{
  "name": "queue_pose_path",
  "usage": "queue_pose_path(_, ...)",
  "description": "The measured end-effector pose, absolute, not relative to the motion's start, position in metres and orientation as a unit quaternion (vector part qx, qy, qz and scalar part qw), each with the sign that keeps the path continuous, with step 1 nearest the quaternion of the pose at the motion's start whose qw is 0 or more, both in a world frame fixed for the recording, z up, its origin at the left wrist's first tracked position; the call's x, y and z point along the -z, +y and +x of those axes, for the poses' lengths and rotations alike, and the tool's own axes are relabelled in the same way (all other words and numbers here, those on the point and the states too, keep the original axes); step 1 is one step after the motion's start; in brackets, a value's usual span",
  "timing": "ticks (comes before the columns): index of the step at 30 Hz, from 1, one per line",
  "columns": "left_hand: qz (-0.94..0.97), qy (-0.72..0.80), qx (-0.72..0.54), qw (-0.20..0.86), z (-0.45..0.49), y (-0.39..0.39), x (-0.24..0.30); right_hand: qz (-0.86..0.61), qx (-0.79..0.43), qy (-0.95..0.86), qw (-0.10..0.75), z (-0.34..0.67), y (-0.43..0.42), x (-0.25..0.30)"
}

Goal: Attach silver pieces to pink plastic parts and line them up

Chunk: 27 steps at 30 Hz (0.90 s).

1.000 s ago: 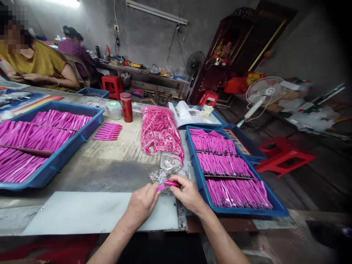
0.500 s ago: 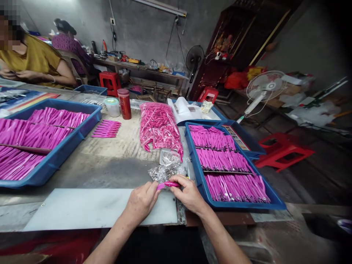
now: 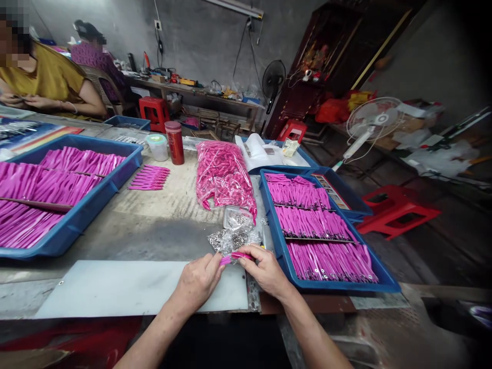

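Observation:
My left hand (image 3: 200, 281) is closed, pinching a flat light-magenta plastic piece (image 3: 225, 260) between thumb and index finger. Opposite it, my right hand (image 3: 266, 269) grips a darker, glossy magenta plastic piece (image 3: 240, 255). The two pieces meet end to end, or nearly so; whether they are joined I cannot tell. Just beyond my fingers lie clear bags of small silvery metal parts (image 3: 236, 237). A large clear bag of dark-pink pieces (image 3: 223, 171) rests behind them. Beneath my left hand is a white board (image 3: 126, 289) at the table's front edge.
Blue trays packed with magenta pieces stand at left (image 3: 128, 161) and right (image 3: 286, 259). A row of magenta pieces (image 3: 149, 178) lies near a red-lidded bottle (image 3: 175, 143) and a clear tub (image 3: 157, 147). Two people sit at far left. Red stools (image 3: 397, 210) and a white fan (image 3: 374, 120) stand right.
The darker piece in my right hand has tilted slightly, and my right fingers have shifted on it. My left hand keeps its pinch in about the same place.

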<state>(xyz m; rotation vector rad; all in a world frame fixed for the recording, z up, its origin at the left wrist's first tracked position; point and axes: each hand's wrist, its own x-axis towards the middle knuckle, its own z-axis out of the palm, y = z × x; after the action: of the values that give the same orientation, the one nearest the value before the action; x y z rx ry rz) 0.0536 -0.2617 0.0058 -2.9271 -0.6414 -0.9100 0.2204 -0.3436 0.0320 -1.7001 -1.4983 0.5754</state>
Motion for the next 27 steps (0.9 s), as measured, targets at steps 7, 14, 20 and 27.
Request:
queue_pose_path(7,-0.939,-0.197,0.281,0.004,0.052,-0.263,-0.007,-0.660,-0.303,-0.569,0.385,0.224,-0.345,-0.029)
queue_pose_path(14,-0.944,-0.181,0.274,-0.012,0.050,-0.265,-0.008,-0.635,-0.374,-0.546,0.399,0.226,-0.346,-0.023)
queue_pose_path(20,-0.952,-0.165,0.256,-0.029,0.052,-0.269,-0.009,-0.620,-0.420,-0.534,0.392,0.222,-0.346,-0.026)
queue_pose_path(27,-0.956,-0.156,0.243,-0.057,0.051,-0.272,-0.010,-0.626,-0.415,-0.536,0.385,0.214,-0.346,-0.020)
